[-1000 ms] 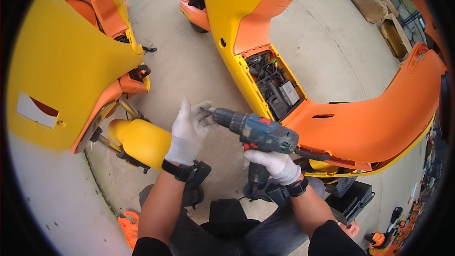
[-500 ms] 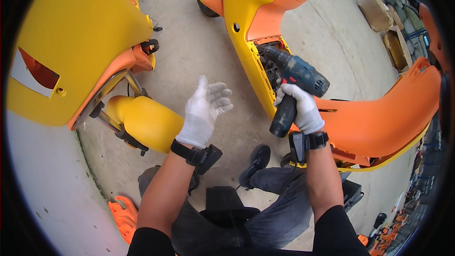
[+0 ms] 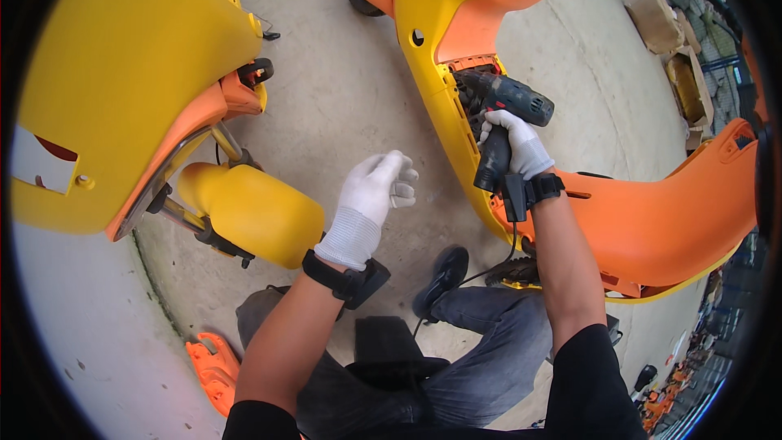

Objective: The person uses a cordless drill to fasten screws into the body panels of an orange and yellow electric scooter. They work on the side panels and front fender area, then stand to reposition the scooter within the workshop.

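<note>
In my right hand (image 3: 516, 140), gloved in white, is a dark cordless drill (image 3: 521, 100), my fingers wrapped round its grip. Its nose points left, at the uncovered footwell (image 3: 466, 102) of a yellow and orange scooter (image 3: 436, 57). Whether the tip touches anything there cannot be made out. My left hand (image 3: 376, 189), also gloved in white, hangs over the floor, with its fingers loosely bent and partly apart. Nothing shows in it. The closest thing to it is the yellow front mudguard (image 3: 265, 216) of a second scooter on the left.
The second scooter's yellow body (image 3: 155, 57) fills the left side. A long orange seat-side panel (image 3: 652, 208) curves across the right. Cardboard boxes (image 3: 656, 20) stand at the far right. An orange part (image 3: 213, 371) lies by the wall at lower left. Loose parts (image 3: 676, 395) lie at lower right.
The drill and my right hand have moved slightly forward, nearer the footwell. My left hand has shifted right and down, its fingers curling from spread to bent. The view has also shifted a little.
</note>
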{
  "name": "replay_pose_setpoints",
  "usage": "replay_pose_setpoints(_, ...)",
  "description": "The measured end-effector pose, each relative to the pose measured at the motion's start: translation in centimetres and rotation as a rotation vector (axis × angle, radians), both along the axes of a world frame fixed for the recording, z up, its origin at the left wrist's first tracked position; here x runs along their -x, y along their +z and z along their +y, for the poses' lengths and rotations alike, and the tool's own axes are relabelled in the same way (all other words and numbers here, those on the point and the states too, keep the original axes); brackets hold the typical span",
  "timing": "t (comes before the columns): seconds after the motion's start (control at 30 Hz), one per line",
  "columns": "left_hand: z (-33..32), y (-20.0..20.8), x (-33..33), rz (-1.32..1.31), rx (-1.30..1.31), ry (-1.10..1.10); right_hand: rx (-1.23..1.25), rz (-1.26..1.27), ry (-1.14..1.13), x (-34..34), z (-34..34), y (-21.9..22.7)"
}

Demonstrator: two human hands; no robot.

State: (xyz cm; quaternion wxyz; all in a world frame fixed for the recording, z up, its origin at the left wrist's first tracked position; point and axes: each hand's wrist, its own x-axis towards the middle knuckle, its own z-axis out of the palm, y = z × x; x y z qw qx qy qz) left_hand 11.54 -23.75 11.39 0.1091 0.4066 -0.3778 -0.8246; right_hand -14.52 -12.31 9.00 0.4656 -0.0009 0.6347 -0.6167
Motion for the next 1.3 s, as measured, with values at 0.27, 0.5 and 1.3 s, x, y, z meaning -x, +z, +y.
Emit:
replay_pose_setpoints(0.27, 1.0, 0.4, 1.0, -0.091, 0.317, -0.299, 0.021, 0.023, -0.035, 0.8, -1.0, -1.1)
replay_pose_setpoints(0.5, 0.6, 0.0, 1.7, -0.088, 0.306, -0.335, 0.005, 0.043, 0.008, 1.2, -1.2, -1.1)
replay_pose_setpoints(1.3, -0.6, -0.8, 2.4, -0.084, 0.271, -0.298, -0.252, 0.191, 0.312, 5.8, -3.1, 2.2)
